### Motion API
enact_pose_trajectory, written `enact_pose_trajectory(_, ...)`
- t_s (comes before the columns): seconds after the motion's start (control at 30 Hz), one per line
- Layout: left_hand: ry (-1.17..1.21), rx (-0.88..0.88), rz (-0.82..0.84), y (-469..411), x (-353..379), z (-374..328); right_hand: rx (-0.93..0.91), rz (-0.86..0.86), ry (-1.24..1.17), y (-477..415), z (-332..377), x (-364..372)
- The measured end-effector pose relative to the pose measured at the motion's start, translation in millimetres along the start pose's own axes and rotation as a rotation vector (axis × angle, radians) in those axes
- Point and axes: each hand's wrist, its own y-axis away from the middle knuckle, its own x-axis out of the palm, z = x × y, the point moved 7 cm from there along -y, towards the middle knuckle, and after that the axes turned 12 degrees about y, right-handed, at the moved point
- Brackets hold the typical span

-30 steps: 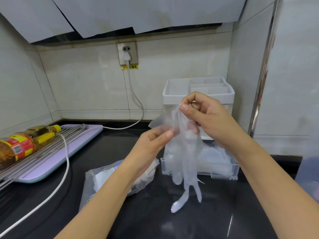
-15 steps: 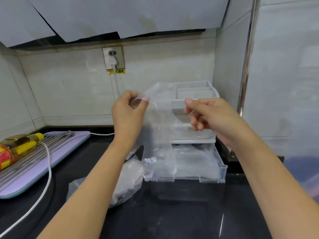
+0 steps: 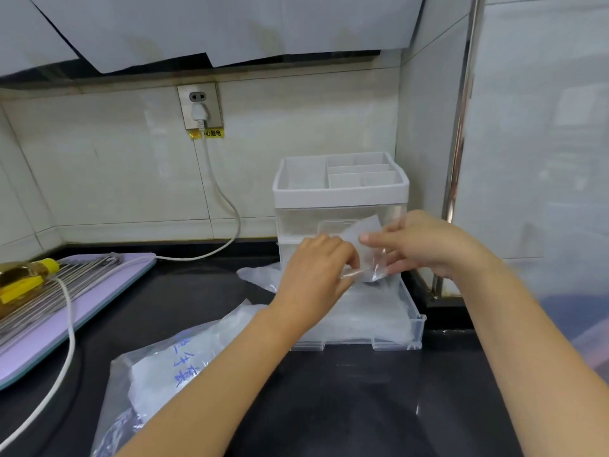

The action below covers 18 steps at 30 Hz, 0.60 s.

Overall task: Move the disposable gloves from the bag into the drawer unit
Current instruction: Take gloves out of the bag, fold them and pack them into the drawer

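Observation:
A clear disposable glove point(image 3: 364, 245) is held folded between both hands, just above the pulled-out bottom drawer point(image 3: 413, 319) of the white and clear drawer unit point(image 3: 339, 192). My left hand point(image 3: 316, 278) pinches its left side and my right hand point(image 3: 425, 244) pinches its right side. Part of the glove point(image 3: 260, 275) trails left over the drawer's edge onto the counter. More clear gloves lie inside the drawer. The clear plastic bag point(image 3: 158, 374) with blue writing lies on the black counter at front left, partly under my left forearm.
A lilac board point(image 3: 99, 298) with metal skewers and a yellow-capped oil bottle point(image 3: 23, 275) lies at left. A white cable point(image 3: 69, 338) runs from the wall socket point(image 3: 199, 105) across the counter. A tiled wall and a metal-edged panel point(image 3: 456, 179) close the right side.
Both hands have come down from chest height to just over the open drawer, and the glove, spread wide half a second ago, is now gathered between them.

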Motion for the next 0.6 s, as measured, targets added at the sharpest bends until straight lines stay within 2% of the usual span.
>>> enact_pose_trajectory(0.1,0.049,-0.060,0.105,6,20,6,0.069,-0.072,0.260,-15,-16,7)
enact_pose_trajectory(0.27,0.235,-0.459,0.501,29,56,22,0.228,-0.104,0.670,-37,-41,20)
enact_pose_trajectory(0.47,0.342,-0.692,0.723,51,71,28,0.235,-0.216,0.861,-32,-49,27)
enact_pose_trajectory(0.6,0.292,-0.683,0.845,54,73,27,0.248,-0.207,0.899,-31,-53,27)
